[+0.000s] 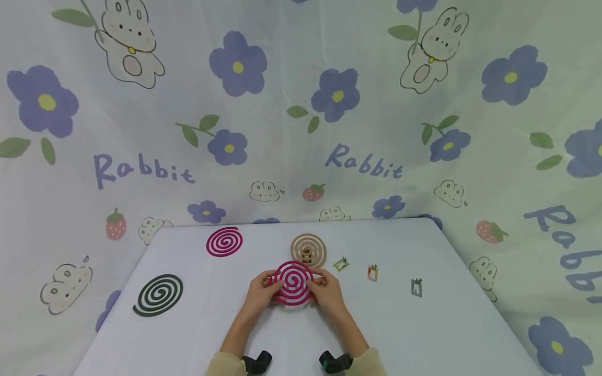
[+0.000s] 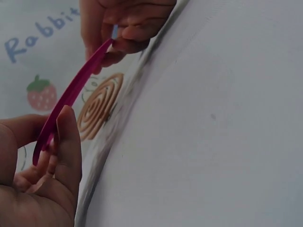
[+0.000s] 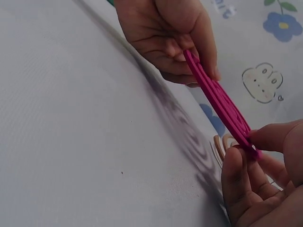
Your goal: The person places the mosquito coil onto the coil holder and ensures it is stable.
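Observation:
Both hands hold a pink mosquito coil (image 1: pixel 292 282) up above the white table, its flat spiral turned towards the head camera. My left hand (image 1: pixel 259 293) pinches the coil's left edge between thumb and fingers. At the right edge, my right hand (image 1: pixel 329 295) pinches it the same way. In both wrist views the coil appears nearly edge-on, with thumbs on one face and fingers behind. Just beyond it lies a tan mosquito coil (image 1: pixel 294 244), partly covered in the head view, with a small gold-coloured piece (image 1: pixel 307 255) at its middle.
Another pink coil (image 1: pixel 224 242) lies at the back left and a dark green coil (image 1: pixel 160 295) at the left. Small flat metal pieces lie to the right: a greenish one (image 1: pixel 341 264), a red-and-gold one (image 1: pixel 372 272) and a grey one (image 1: pixel 416 288). A patterned curtain (image 1: pixel 282 130) hangs behind the table.

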`<action>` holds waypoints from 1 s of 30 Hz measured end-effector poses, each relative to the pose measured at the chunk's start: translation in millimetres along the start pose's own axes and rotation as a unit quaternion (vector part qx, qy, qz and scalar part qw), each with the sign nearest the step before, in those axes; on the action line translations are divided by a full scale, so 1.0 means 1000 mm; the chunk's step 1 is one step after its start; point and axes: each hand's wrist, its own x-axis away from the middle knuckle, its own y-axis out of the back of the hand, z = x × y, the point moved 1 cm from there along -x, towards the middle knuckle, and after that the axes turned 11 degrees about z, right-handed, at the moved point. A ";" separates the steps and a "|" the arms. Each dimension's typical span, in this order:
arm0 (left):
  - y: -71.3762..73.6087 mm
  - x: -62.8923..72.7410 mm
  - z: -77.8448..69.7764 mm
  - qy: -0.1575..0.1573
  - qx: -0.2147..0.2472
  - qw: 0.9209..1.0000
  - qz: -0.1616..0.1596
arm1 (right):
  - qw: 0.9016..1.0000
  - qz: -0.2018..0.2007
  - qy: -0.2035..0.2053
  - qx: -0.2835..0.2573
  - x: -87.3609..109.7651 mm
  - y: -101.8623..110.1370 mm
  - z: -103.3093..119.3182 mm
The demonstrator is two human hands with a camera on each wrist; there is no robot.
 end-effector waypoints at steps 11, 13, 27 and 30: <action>-0.015 -0.007 -0.003 0.003 0.008 1.000 0.023 | 1.000 0.003 -0.010 0.008 0.008 0.013 -0.001; -0.017 -0.010 -0.003 0.004 0.003 1.000 0.028 | 1.000 -0.001 -0.016 0.002 0.010 0.015 -0.002; -0.033 -0.024 -0.002 -0.013 0.000 0.999 0.052 | 0.999 -0.012 -0.039 -0.022 0.019 0.027 0.003; -0.035 -0.026 0.000 -0.010 0.000 0.998 0.054 | 0.998 -0.013 -0.051 -0.028 0.022 0.028 0.005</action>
